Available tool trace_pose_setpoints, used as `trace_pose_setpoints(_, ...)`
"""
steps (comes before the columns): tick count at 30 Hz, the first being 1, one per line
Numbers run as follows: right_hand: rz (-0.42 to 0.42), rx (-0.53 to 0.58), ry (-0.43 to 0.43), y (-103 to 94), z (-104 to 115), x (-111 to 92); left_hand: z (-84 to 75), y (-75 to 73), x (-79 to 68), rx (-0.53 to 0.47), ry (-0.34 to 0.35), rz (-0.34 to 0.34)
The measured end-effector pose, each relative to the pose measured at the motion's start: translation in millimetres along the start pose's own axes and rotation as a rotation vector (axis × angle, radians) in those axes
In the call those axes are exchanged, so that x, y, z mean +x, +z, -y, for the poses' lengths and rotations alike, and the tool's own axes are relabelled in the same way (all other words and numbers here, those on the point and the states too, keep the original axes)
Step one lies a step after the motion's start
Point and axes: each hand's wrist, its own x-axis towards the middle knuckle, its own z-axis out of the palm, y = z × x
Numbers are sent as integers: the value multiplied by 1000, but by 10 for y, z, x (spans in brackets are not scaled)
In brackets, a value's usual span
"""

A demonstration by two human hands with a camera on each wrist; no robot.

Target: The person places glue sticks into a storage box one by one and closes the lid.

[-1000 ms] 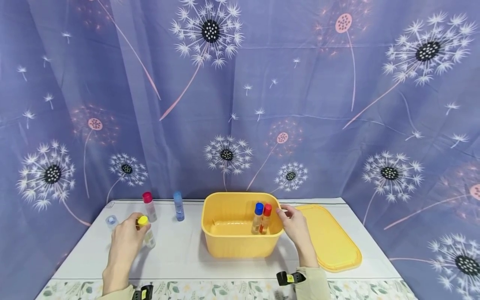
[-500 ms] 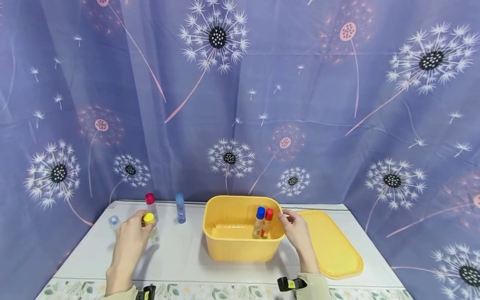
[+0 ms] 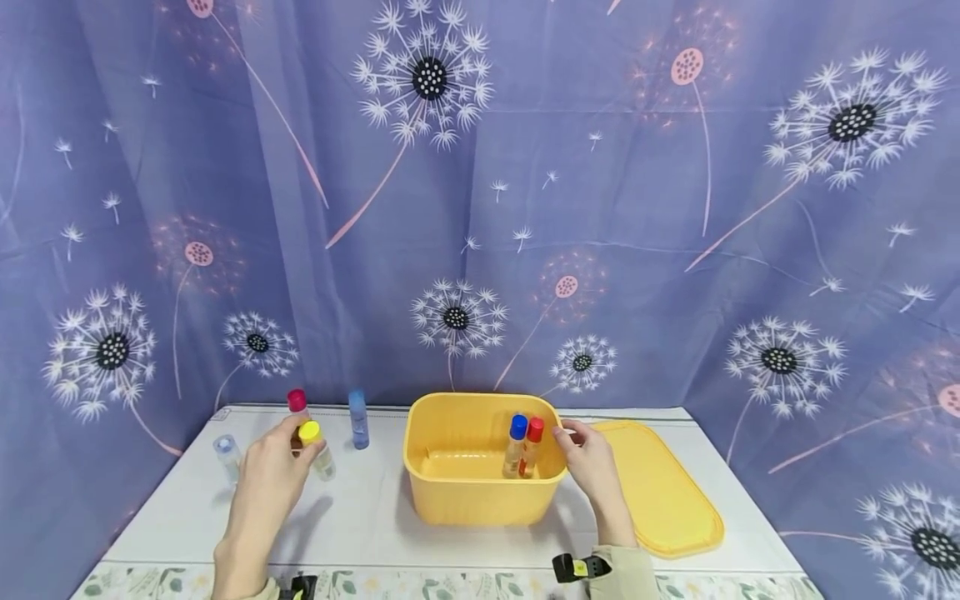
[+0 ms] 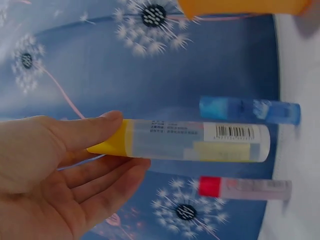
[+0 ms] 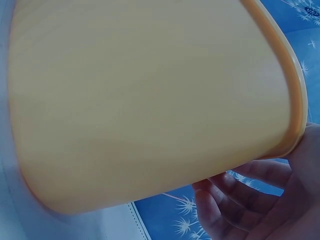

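My left hand pinches the yellow cap of a clear, upright bottle with a barcode label. In the head view the bottle hangs a little above the white table, its shadow apart from it. My right hand holds the right rim of a yellow plastic box; in the right wrist view its fingers lie along the outside wall and the thumb is hidden. Inside the box, at its right end, stand a blue-capped bottle and a red-capped bottle.
A dark-pink-capped bottle and a blue bottle stand at the back left. A clear bottle with a pale blue cap is left of my left hand. The yellow lid lies right of the box. A patterned curtain hangs behind.
My left hand has carried the yellow-capped bottle to the right and slightly away from me, above the table. My right hand has stayed on the box rim; the box has not moved.
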Motion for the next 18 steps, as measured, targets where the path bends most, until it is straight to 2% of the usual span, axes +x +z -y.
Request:
trace_pose_setpoints(5, -3, -8, 9, 25, 12, 11, -147, -49, -37, -29, 44, -4)
trace_pose_setpoints(11, 16, 12, 5, 48, 12, 16, -267, -104, -92, -62, 43, 15)
trace_pose_setpoints(14, 10, 11, 15, 37, 4, 13, -343, -105, -93, -97, 53, 23)
trace_pose_setpoints(18, 0, -7, 18, 21, -1, 15, -465, -88, -52, -143, 100, 26)
